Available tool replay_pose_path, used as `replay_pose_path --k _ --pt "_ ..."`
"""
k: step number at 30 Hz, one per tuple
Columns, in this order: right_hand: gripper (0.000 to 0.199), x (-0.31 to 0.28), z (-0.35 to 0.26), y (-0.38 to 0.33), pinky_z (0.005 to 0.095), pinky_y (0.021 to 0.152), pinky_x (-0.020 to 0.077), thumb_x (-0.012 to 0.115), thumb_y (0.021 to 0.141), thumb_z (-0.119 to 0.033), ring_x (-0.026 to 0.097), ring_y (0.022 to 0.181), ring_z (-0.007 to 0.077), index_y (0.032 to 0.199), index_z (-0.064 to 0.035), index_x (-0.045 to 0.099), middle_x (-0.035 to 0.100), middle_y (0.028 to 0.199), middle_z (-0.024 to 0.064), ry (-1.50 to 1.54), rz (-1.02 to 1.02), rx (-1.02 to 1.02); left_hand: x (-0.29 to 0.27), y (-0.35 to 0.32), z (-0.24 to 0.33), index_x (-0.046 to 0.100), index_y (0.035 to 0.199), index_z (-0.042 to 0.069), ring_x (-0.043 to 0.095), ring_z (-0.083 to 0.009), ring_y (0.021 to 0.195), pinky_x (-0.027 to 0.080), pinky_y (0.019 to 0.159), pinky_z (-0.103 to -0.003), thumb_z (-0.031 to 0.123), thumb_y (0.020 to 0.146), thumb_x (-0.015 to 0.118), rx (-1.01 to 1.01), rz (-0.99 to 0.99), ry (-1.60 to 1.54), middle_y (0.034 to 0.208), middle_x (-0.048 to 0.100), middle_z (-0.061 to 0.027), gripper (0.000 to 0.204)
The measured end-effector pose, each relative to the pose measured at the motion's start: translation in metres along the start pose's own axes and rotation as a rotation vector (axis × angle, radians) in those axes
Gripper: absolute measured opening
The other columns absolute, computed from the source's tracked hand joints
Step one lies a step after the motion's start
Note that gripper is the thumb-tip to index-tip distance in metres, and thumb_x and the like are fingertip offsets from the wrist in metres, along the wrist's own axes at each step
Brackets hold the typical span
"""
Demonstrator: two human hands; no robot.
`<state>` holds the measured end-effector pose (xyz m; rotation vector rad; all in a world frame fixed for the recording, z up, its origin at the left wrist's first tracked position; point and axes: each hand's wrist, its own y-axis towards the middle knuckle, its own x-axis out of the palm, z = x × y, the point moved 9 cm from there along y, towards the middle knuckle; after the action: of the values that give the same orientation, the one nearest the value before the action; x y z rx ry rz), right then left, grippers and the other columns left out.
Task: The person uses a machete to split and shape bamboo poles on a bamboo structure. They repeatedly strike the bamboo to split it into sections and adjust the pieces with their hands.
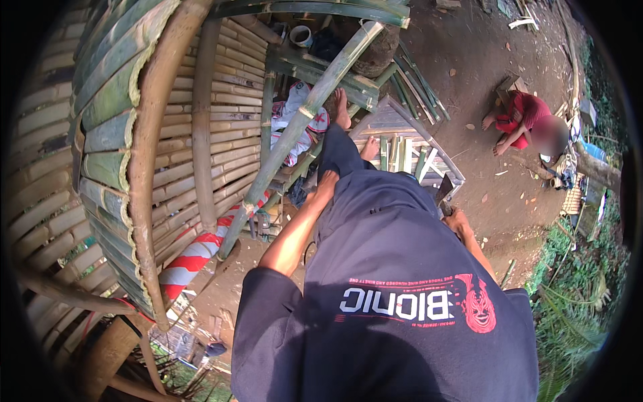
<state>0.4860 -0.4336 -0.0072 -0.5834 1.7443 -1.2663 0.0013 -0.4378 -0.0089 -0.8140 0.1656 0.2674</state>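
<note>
Nearest you, your dark shirt [395,248] fills the space right of the diagonal bamboo pole [278,155]. Your left hand [328,182], just right of that pole, rests against your dark trouser leg [337,149]; you cannot tell whether its fingers grip anything. Your right hand [457,221], farther right of the pole, is closed around the handle end of a dark blade [443,188]. Beyond, right of the pole, cut bamboo strips [408,153] lie within the edges of a framed panel [385,115], near your bare feet. The pole and the slatted bamboo wall [234,114] to its left hem you in on that side. Your broader room is the earth ground [492,184], well right of the pole, scattered with leaves. Past the panel lie long green bamboo lengths [422,84]; farther right of the pole, another person [529,114] crouches.
</note>
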Motion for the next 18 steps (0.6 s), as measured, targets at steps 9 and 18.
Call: replay_pose_path --k 9,18 --pt "0.029 -0.024 0.014 0.009 0.0346 0.039 0.0472 0.062 0.084 -0.003 0.057 0.045 0.0189 0.112 -0.0006 0.057 0.059 0.062 0.0092 0.166 0.062 0.012 0.017 0.053 0.022 0.067 0.109 0.011 0.066 -0.0227 0.088 0.052 0.070 -0.043 0.021 0.093 0.059 0.067 0.026 0.207 0.099 0.069 -0.0039 0.020" --pt "0.034 -0.031 -0.023 0.031 0.0368 0.044 0.0495 0.067 0.081 -0.007 0.060 0.050 0.0192 0.113 0.0005 0.059 0.062 0.065 0.0109 0.240 0.111 -0.083 0.003 0.063 0.024 0.066 0.109 0.011 0.066 -0.0231 0.087 0.052 0.070 -0.043 0.021 0.093 0.059 0.064 0.010 0.332 0.098 0.069 -0.0040 0.020"
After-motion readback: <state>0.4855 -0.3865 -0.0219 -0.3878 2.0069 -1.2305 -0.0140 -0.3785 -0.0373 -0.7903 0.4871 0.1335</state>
